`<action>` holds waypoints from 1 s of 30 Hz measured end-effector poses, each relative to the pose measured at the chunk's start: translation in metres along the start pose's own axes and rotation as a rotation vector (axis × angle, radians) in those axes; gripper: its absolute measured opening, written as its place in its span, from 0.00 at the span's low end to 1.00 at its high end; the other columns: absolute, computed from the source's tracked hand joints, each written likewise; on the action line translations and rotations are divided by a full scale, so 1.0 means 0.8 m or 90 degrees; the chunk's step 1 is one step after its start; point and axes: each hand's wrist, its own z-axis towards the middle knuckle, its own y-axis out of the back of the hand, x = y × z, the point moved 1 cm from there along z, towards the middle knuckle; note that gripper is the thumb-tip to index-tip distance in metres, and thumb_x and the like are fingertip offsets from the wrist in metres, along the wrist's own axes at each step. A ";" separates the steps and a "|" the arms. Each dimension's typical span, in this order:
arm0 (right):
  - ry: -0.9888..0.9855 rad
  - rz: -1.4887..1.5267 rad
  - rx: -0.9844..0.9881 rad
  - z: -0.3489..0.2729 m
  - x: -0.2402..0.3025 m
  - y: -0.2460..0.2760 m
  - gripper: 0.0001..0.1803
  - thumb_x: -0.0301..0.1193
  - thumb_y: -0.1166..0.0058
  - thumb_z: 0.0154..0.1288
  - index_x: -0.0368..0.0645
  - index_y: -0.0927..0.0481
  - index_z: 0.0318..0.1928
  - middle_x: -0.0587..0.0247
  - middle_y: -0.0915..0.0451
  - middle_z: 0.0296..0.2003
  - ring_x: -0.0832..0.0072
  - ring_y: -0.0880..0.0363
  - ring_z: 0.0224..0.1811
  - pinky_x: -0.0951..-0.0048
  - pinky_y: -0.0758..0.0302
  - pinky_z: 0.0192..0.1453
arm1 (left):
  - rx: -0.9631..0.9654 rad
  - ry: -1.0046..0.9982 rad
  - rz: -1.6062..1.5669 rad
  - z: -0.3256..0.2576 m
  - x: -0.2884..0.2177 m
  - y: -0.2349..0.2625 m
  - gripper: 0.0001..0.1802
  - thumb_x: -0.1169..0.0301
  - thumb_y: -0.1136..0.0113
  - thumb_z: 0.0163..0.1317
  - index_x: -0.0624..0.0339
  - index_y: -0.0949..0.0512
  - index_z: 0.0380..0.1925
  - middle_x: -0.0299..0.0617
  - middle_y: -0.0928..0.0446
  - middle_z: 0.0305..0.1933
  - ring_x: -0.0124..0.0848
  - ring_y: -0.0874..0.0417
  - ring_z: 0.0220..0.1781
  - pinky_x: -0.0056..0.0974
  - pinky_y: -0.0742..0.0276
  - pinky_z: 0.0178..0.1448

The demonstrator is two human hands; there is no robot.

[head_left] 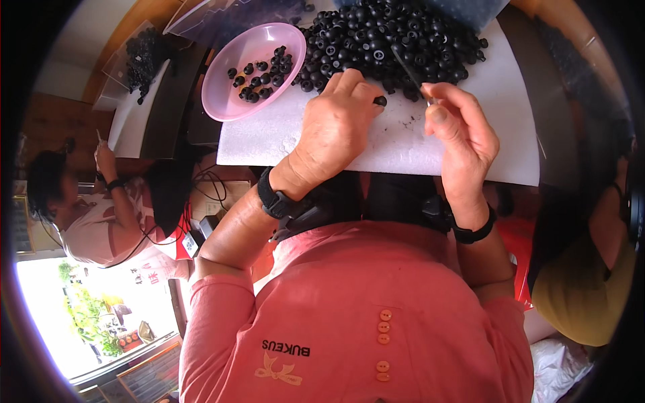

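Note:
My left hand [338, 119] is closed over the white board, pinching a small black rounded part [380, 101] at its fingertips. My right hand [463, 131] grips a slim knife-like tool [407, 66] between thumb and forefinger, its dark narrow end slanting up and left over the pile. Both hands are apart, with dark crumbs on the board between them. Just beyond lies a large heap of black rounded parts [363, 40], many showing a hole. To the left, a pink oval bowl [213, 87] holds several similar black parts.
The white board [500, 134] lies under the heap and bowl. Behind are clear plastic bins [201, 20]. At left a co-worker [101, 215] sits at another table beside a bin of black parts [142, 57]; black cables [211, 185] hang nearby. Another person [584, 289] is at right.

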 end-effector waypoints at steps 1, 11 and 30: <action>0.004 -0.021 0.013 -0.001 0.002 -0.002 0.12 0.25 0.36 0.67 0.34 0.18 0.49 0.67 0.17 0.36 0.86 0.28 0.32 0.84 0.29 0.37 | -0.016 0.028 -0.104 -0.003 0.003 0.002 0.11 0.77 0.35 0.60 0.62 0.20 0.43 0.40 0.24 0.38 0.33 0.21 0.38 0.38 0.22 0.37; 0.218 -0.266 0.122 0.002 0.003 -0.020 0.14 0.24 0.34 0.63 0.37 0.19 0.49 0.60 0.16 0.31 0.73 0.19 0.31 0.75 0.22 0.35 | 0.034 0.365 -0.892 -0.018 -0.005 0.014 0.09 0.76 0.45 0.72 0.67 0.21 0.49 0.42 0.16 0.40 0.24 0.21 0.32 0.27 0.28 0.31; 0.262 -0.257 0.125 0.002 -0.002 -0.019 0.14 0.22 0.35 0.63 0.37 0.19 0.49 0.60 0.16 0.30 0.74 0.20 0.29 0.75 0.23 0.33 | 0.008 0.415 -1.007 -0.016 -0.010 0.010 0.13 0.77 0.46 0.71 0.71 0.21 0.52 0.45 0.17 0.41 0.29 0.20 0.33 0.30 0.27 0.30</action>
